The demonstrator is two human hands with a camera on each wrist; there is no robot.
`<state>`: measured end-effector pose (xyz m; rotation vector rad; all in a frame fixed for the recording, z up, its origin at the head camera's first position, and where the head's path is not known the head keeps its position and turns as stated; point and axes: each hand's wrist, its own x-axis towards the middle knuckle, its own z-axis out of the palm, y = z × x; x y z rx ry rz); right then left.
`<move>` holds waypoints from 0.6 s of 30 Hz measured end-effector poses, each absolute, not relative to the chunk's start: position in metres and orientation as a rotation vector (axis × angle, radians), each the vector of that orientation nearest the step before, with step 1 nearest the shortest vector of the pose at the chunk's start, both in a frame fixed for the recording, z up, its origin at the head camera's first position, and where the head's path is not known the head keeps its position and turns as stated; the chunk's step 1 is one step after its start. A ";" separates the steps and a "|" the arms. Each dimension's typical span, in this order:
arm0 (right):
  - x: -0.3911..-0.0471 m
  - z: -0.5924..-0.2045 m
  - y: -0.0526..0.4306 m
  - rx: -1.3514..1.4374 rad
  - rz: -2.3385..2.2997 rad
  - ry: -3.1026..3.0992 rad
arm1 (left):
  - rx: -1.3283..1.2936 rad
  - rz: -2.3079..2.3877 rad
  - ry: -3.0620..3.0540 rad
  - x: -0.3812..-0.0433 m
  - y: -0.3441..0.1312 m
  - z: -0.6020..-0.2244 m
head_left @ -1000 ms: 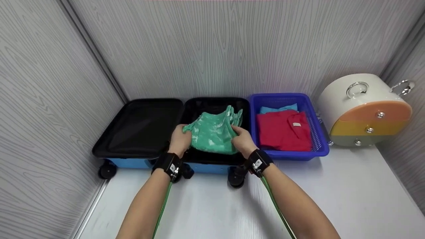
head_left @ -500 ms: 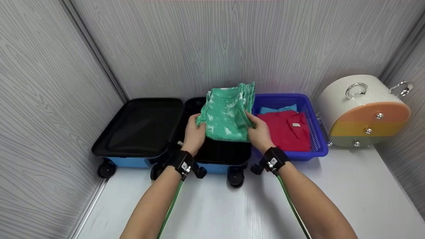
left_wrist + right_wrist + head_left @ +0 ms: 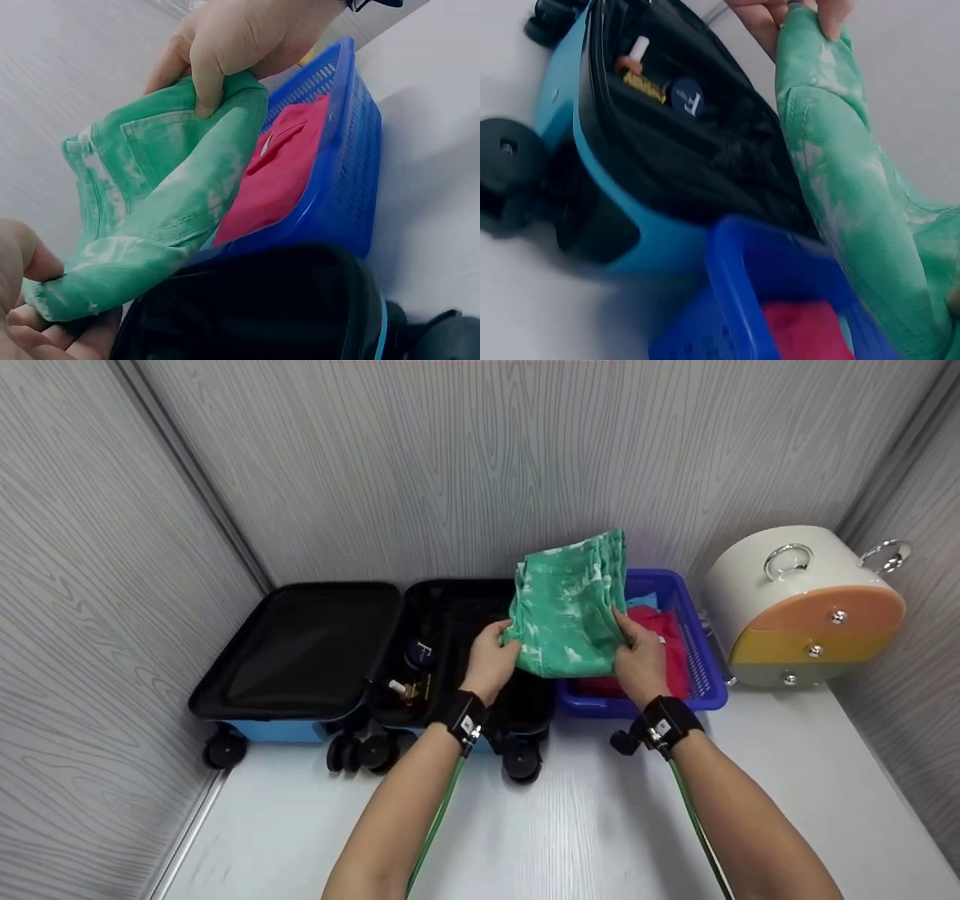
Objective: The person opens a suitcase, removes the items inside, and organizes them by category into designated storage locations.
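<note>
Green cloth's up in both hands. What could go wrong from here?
The left hand and right hand grip only the sides of the folded green-and-white cloth garment, so its folds might fall open. If lowered here, it could snag on the blue perforated plastic basket or rumple the folded red fabric garment inside.

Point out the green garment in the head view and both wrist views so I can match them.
Head: the green garment is right of centre, between the left hand and right hand.
Left wrist: the green garment lies mostly in the left half, sloping down to the lower left.
Right wrist: the green garment runs down the right side from the top edge.
Shared landmark: the blue basket, visible in all three.
</note>
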<state>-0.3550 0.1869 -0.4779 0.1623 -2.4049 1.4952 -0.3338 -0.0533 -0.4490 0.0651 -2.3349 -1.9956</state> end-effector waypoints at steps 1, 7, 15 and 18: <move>-0.356 -0.479 0.193 0.148 1.472 -2.404 | 0.066 -1.992 -2.350 -0.336 -0.047 -0.451; -0.359 -0.487 0.230 0.121 1.406 -2.406 | 0.029 -1.905 -2.460 -0.344 -0.011 -0.464; -0.360 -0.502 0.261 0.033 1.446 -2.466 | -0.022 -1.711 -2.643 -0.350 0.020 -0.484; -0.360 -0.506 0.269 -0.017 1.470 -2.475 | -0.068 -1.604 -2.727 -0.352 0.029 -0.489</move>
